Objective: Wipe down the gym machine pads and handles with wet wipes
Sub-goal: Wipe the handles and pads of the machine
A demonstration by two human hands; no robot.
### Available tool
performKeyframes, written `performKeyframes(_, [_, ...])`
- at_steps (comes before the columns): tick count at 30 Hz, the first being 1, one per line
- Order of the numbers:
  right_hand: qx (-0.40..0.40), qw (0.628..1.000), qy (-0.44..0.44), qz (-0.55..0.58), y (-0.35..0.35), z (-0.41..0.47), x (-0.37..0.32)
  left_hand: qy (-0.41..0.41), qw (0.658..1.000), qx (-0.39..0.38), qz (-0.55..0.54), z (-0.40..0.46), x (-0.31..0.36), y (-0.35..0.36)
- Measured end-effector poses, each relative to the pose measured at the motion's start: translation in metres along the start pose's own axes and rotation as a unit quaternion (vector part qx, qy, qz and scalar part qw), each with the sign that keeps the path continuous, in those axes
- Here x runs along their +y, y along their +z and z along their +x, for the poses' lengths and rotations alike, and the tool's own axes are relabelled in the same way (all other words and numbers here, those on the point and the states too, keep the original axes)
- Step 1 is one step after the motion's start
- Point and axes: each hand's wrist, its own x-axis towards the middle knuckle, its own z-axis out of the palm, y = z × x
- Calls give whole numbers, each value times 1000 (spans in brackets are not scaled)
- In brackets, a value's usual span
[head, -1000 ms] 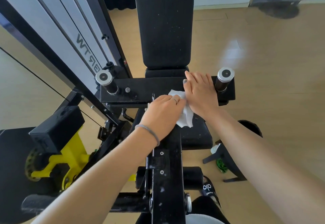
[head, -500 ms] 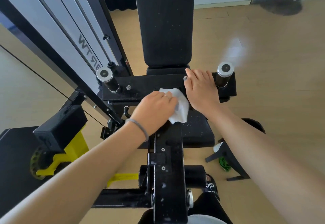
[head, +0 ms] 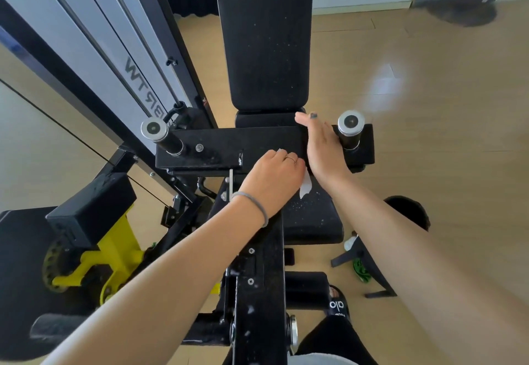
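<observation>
Wet wipe (head: 305, 184), white and crumpled, is peeking out between your two hands over the black crossbar (head: 229, 147) and speckled vinyl seat pad (head: 312, 215). Your left hand (head: 272, 178) is pressing it down with curled fingers. Your right hand (head: 323, 149) is resting on the bar, fingers straight and together.

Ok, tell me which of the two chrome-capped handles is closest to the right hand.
The handle on the right end of the black crossbar; the right hand lies beside it. The other handle stands at the far left end.
</observation>
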Motion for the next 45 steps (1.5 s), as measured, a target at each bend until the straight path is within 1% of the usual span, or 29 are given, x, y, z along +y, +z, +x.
performKeyframes(3, [5, 1000, 9, 22, 3, -1, -2, 21, 994, -106, -6, 18, -3, -11])
performKeyframes(6, [-2, 1000, -1, 3, 3, -3, -1, 13, 985, -171, -33, 27, -10, -19])
performKeyframes(8, [-7, 1000, -23, -8, 2, -3, 1, -19, 986, -158, -57, 18, -5, -15])
performKeyframes(11, [8, 998, -47, -47, 3, -4, 7, -32, 997, -58, 27, -10, 9, 2])
performKeyframes(13, [10, 992, -75, -103, 4, -2, 10, 0, 1000, 7, 29, -15, 4, 10])
performKeyframes(15, [4, 984, -94, -150, 2, -3, 9, 42, 998, 41, -5, -13, -10, 11])
performKeyframes(16, [11, 985, -95, -140, 4, -5, 7, 58, 997, 40, -34, -11, -18, 8])
performKeyframes(18, [-6, 971, -130, -199, 4, -8, 10, 66, 993, 28, -98, -11, -28, 2])
performKeyframes(19, [-6, 965, -142, -220, 4, -6, 13, 59, 990, 14, -125, -15, -32, 0])
performKeyframes(20, [-15, 966, -139, -217, 4, -5, 11, 46, 988, 2, -144, -20, -37, -3])
performKeyframes(21, [-3, 972, -133, -196, 4, -5, 8, 28, 988, -8, -155, -27, -43, -4])
performKeyframes(24, [5, 988, -93, -126, 9, -5, 5, -20, 989, -20, -145, -52, -68, -8])
performKeyframes(25, [4, 988, -90, -127, 10, -5, 3, -22, 990, -22, -136, -59, -75, -8])
performKeyframes(28, [14, 987, -75, -142, 15, -3, 2, -12, 991, -14, -136, -62, -78, -6])
performKeyframes(31, [24, 984, -82, -154, 17, -3, -1, 4, 996, 3, -90, -37, -47, -3])
performKeyframes(34, [31, 966, -122, -224, 19, -3, 2, 39, 989, 27, -141, -16, -26, 1])
performKeyframes(35, [27, 964, -124, -236, 19, -2, 2, 48, 987, 15, -153, -16, -28, 3])
performKeyframes(37, [21, 968, -116, -220, 18, -2, 4, 65, 987, 7, -145, -27, -46, 9])
performKeyframes(39, [26, 977, -91, -192, 19, -1, 2, 47, 989, 15, -138, -37, -74, 10])
performKeyframes(41, [29, 979, -79, -188, 21, -2, 1, 9, 992, 15, -125, -39, -100, 9])
performKeyframes(44, [28, 978, -69, -194, 20, -3, 1, -40, 993, -36, -109, -34, -122, 9])
performKeyframes(45, [31, 978, -70, -195, 21, -4, 1, -53, 991, -40, -116, -32, -120, 8])
